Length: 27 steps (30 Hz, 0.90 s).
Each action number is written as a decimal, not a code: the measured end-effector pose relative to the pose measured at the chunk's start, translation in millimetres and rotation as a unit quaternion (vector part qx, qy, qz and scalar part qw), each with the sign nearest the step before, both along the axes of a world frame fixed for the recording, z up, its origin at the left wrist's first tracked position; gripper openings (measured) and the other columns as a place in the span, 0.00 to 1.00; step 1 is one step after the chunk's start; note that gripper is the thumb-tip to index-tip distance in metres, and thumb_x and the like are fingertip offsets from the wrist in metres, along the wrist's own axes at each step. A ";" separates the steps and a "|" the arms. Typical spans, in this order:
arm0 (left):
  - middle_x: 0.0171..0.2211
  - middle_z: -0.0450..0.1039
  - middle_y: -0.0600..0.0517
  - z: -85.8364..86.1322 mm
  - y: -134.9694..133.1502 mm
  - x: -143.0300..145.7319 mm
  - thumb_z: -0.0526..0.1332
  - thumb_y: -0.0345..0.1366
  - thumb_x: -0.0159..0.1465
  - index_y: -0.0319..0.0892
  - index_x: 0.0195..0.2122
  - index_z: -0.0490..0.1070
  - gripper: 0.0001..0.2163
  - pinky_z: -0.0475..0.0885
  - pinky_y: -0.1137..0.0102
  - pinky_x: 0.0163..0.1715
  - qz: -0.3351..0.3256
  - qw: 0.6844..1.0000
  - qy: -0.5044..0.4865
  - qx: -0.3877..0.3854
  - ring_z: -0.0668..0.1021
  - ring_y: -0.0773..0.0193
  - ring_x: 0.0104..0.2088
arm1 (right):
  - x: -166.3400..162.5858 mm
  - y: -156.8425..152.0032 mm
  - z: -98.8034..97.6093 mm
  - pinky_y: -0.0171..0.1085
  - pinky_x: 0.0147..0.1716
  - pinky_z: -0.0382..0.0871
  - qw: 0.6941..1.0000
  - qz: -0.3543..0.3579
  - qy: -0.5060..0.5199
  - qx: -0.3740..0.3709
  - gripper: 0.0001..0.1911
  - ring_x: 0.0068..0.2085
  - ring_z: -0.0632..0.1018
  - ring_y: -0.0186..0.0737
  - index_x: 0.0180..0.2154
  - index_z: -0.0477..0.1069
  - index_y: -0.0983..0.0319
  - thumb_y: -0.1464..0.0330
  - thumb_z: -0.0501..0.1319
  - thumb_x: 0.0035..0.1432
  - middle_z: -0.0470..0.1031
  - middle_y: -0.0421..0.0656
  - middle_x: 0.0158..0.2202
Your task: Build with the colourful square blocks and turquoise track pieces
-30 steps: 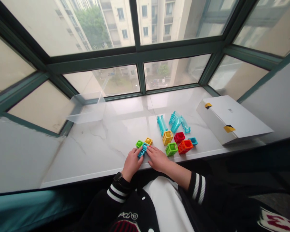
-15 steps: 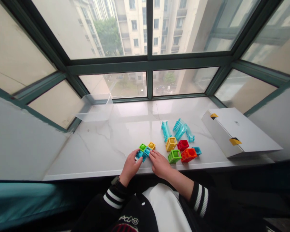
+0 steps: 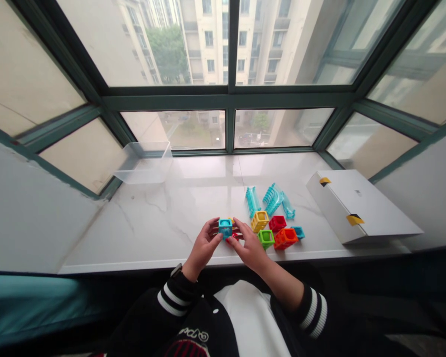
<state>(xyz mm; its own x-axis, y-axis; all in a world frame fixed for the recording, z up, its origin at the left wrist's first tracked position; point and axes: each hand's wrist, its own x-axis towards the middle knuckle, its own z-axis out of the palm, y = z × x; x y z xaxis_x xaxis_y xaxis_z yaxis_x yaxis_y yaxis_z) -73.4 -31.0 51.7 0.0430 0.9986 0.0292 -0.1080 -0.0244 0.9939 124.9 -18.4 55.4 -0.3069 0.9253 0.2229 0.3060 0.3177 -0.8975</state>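
A blue toy block (image 3: 225, 228) with a square hollow top is held up between my two hands near the front edge of the sill. My left hand (image 3: 203, 248) grips its left side, fingers behind and thumb in front. My right hand (image 3: 250, 248) closes on the right side, its thumb low by a red piece (image 3: 234, 236). A bit of yellow shows behind the block, mostly hidden by fingers. Just right of my right hand stand a green block (image 3: 266, 239), a yellow block (image 3: 259, 221), a red block (image 3: 277, 223) and an orange block (image 3: 286, 238).
Another blue block (image 3: 299, 232) sits beyond the orange one. Clear blue track pieces (image 3: 273, 199) lie behind the blocks. A transparent bin (image 3: 143, 171) stands at the back left of the marble sill (image 3: 152, 213). A white box (image 3: 367, 206) with striped tape is at right.
My hands have turned the joined blocks, so one blue block now faces up and the green one is out of sight. My right hand has shifted to the side of the blocks.
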 end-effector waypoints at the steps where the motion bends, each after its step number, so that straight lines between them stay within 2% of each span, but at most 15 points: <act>1: 0.59 0.74 0.44 4.6 -0.6 2.9 0.68 0.43 0.67 0.47 0.64 0.66 0.25 0.75 0.55 0.60 -0.007 1.000 -0.014 0.002 0.79 0.53 0.57 | 1.4 -0.4 3.3 0.51 0.54 0.80 1.000 -0.003 0.015 -0.002 0.32 0.55 0.80 0.50 0.71 0.60 0.54 0.59 0.62 0.70 0.72 0.52 0.61; 6: 0.61 0.74 0.43 16.1 -2.6 12.6 0.70 0.41 0.66 0.48 0.63 0.68 0.26 0.76 0.54 0.60 -0.042 0.998 -0.053 0.017 0.79 0.51 0.59 | 9.1 0.1 17.0 0.47 0.48 0.83 0.999 -0.007 0.038 0.007 0.28 0.51 0.81 0.47 0.68 0.64 0.54 0.59 0.61 0.71 0.73 0.51 0.58; 15: 0.61 0.75 0.43 16.7 -2.6 18.2 0.72 0.42 0.65 0.47 0.62 0.69 0.26 0.77 0.54 0.58 -0.053 0.997 -0.047 0.015 0.80 0.49 0.58 | 16.6 -2.2 29.3 0.49 0.51 0.81 0.998 -0.017 0.039 0.048 0.26 0.54 0.78 0.49 0.66 0.67 0.53 0.66 0.62 0.69 0.73 0.50 0.58; 21: 0.55 0.78 0.44 20.2 -2.5 19.3 0.72 0.41 0.65 0.45 0.61 0.70 0.25 0.78 0.59 0.53 -0.061 0.995 -0.072 -0.015 0.81 0.52 0.54 | 21.9 -4.7 33.6 0.51 0.52 0.81 0.998 -0.009 0.010 0.067 0.30 0.56 0.78 0.51 0.69 0.63 0.52 0.66 0.62 0.69 0.72 0.50 0.60; 23: 0.53 0.79 0.44 21.4 -1.5 21.5 0.72 0.43 0.65 0.44 0.59 0.72 0.23 0.78 0.61 0.51 -0.062 0.994 -0.079 -0.031 0.81 0.53 0.52 | 25.2 -5.2 36.6 0.52 0.54 0.80 0.996 0.001 -0.006 0.085 0.33 0.59 0.76 0.53 0.70 0.61 0.51 0.65 0.65 0.68 0.70 0.51 0.62; 27: 0.48 0.80 0.45 23.2 2.0 34.0 0.73 0.46 0.64 0.43 0.54 0.74 0.21 0.76 0.64 0.48 -0.060 0.992 -0.092 -0.061 0.82 0.55 0.48 | 31.6 -6.1 39.8 0.56 0.64 0.73 0.991 -0.003 -0.047 0.127 0.36 0.66 0.72 0.56 0.71 0.61 0.50 0.66 0.68 0.64 0.68 0.50 0.65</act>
<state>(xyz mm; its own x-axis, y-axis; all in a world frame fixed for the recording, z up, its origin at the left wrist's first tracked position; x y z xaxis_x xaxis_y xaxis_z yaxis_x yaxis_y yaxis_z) -39.4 -29.1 74.9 0.1674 0.9831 -0.0738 -0.2827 0.1196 0.9517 156.5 -24.5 95.2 -0.3310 0.8454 0.4192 0.3867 0.5267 -0.7570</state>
